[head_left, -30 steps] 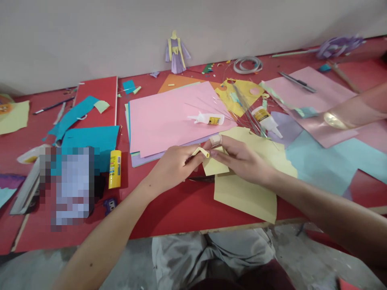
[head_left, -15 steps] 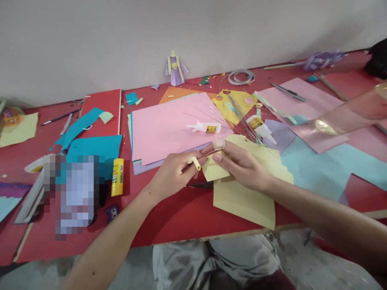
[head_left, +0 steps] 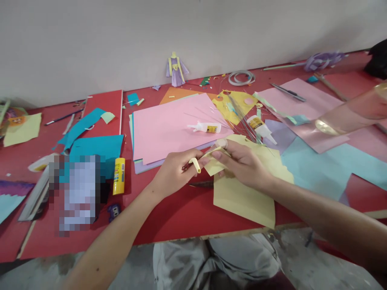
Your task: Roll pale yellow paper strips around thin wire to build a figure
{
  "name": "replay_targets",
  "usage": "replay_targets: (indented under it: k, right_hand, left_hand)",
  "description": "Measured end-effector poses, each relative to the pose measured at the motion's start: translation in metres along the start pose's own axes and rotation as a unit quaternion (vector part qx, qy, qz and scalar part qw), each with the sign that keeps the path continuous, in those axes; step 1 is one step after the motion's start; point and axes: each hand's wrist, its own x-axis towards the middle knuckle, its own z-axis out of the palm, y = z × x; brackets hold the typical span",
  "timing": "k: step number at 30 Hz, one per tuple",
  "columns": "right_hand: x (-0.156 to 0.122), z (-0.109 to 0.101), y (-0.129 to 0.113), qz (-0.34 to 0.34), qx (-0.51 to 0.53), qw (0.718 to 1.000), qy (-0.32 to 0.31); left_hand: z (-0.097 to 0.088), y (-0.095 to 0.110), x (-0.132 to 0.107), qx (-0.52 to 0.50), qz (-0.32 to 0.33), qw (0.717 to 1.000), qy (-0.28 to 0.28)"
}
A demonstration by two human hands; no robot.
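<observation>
Over the front of the red table, my left hand (head_left: 173,173) is closed, with a small rolled tube of pale yellow paper (head_left: 196,164) sticking out between its thumb and fingers. A thin shiny edge shows by its fingertips, but I cannot make out what it belongs to. My right hand (head_left: 242,161), a light wrap on one finger, pinches a small pale yellow paper piece (head_left: 213,163) between thumb and fingers. The two hands nearly meet at this piece. Beneath the right hand lies a larger sheet of pale yellow paper (head_left: 244,203).
A glue bottle (head_left: 211,127) rests on pink sheets (head_left: 166,125), another glue bottle (head_left: 261,128) to its right. A glue stick (head_left: 119,176) stands near blue paper (head_left: 96,149) at left. A paper doll (head_left: 175,70) leans on the wall. A clear bottle-like object (head_left: 347,110) lies at right.
The small yellow paper piece has tilted and turned in my right hand, its lower corner swinging right. My left hand stays nearly in place with the paper tube.
</observation>
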Motion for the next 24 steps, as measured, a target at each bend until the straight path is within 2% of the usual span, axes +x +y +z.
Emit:
replay_targets:
  k: [2,6,9,14,19,20,22,23,24]
  right_hand:
    - [-0.001,0.000,0.000,0.002,0.002,1.000,0.001]
    - [-0.002,-0.001,0.004,-0.058,-0.066,0.996,0.008]
    - [-0.004,-0.002,0.009,-0.076,-0.090,0.993,0.017]
    - [-0.004,-0.002,0.009,-0.117,-0.114,0.986,0.021]
    - [-0.002,-0.007,0.006,-0.079,-0.007,0.997,0.014]
    - [-0.001,-0.009,0.006,-0.089,0.008,0.996,0.016]
    - [-0.001,-0.010,0.006,-0.168,0.018,0.986,0.012]
    - [0.000,-0.009,0.007,-0.185,-0.007,0.983,0.001]
    - [0.000,-0.008,0.007,-0.192,-0.039,0.980,0.024]
  left_hand:
    - [0.000,0.001,0.000,0.008,0.008,1.000,0.002]
    - [0.001,0.000,0.000,0.019,0.011,1.000,0.006]
    - [0.003,-0.003,0.000,0.039,0.011,0.999,0.004]
    - [0.003,-0.005,0.001,0.088,0.047,0.995,0.009]
    - [0.003,0.003,-0.001,0.007,0.022,1.000,0.008]
    - [0.003,0.004,-0.002,-0.014,0.011,1.000,0.010]
    - [0.003,0.006,-0.004,-0.033,0.002,0.999,0.016]
    - [0.003,0.006,-0.004,-0.036,0.002,0.999,0.020]
    - [0.003,0.006,-0.005,-0.036,0.005,0.999,0.024]
